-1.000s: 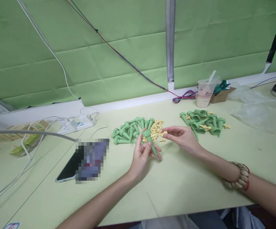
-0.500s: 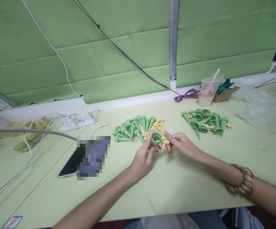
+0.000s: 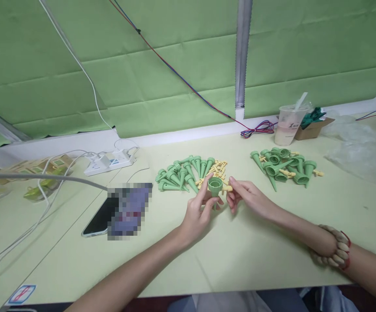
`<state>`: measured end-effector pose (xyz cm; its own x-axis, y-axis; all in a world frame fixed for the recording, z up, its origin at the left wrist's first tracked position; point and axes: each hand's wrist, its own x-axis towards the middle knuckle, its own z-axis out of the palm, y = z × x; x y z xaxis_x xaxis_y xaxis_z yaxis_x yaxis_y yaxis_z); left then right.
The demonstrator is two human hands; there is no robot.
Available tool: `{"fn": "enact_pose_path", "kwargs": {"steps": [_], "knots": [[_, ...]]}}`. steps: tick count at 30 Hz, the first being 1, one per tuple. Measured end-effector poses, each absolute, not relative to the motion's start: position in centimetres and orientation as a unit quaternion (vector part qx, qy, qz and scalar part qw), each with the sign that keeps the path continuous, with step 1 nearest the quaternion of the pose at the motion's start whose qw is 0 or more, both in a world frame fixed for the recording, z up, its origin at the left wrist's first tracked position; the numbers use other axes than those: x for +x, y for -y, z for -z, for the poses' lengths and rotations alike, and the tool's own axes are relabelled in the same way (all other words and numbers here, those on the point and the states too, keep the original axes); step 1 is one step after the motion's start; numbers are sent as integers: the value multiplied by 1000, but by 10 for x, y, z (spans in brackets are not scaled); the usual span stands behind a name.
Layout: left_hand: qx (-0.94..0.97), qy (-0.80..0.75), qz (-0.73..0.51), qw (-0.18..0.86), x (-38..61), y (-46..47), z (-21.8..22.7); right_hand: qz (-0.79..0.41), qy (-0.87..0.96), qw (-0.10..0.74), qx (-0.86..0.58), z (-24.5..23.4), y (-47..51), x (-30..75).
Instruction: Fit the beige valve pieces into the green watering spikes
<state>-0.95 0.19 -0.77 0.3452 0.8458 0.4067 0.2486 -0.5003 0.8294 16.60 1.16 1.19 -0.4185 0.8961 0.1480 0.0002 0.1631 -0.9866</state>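
Note:
My left hand grips a green plastic watering spike, its wide cup end up and its narrow cone pointing down between the fingers. My right hand pinches a small yellow plastic valve against the spike's right side; how far it is inserted, I cannot tell. Just beyond my hands lies a heap of yellow valves, partly hidden by the left fingers. Left of that heap is a fan of green spikes. A second group of spikes, several with yellow valves in or among them, lies to the right.
A phone lies left of my arms, beside a blurred patch. Behind it are a power strip and loose white cables. At the back right stand a drink cup with a straw, a small cardboard box and clear plastic bags.
The spike has tilted more upright, so its cone now shows below the cup. My right hand stays at its side with the yellow valve. The whole view has shifted slightly.

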Motion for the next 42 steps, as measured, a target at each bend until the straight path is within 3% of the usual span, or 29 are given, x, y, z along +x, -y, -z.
{"fn": "enact_pose_path", "kwargs": {"steps": [4,7,11,16,23,26,32,37,42], "knots": [[707,-373,-456,392,-6,1,4,-493,657,447,-353,-13,-13,168],[726,-377,-446,364,-8,0,6,-465,669,444,-372,-15,-13,168],[737,-365,-430,372,-9,-1,7,-505,658,408,-381,-13,-13,167],[661,-373,-457,464,-6,1,0,-498,631,447,-392,-14,-15,169],[686,-381,-449,427,-7,1,2,-509,635,419,-402,-12,-15,168],[651,-382,-458,470,-5,2,-1,-539,631,400,-389,-12,-16,167],[598,-383,-466,528,-2,2,-6,-467,614,448,-452,-16,-17,168],[656,-394,-440,470,-7,0,-3,-455,638,441,-438,-15,-13,170],[728,-404,-412,369,-12,-4,0,-534,645,408,-365,-10,-13,167]]}}
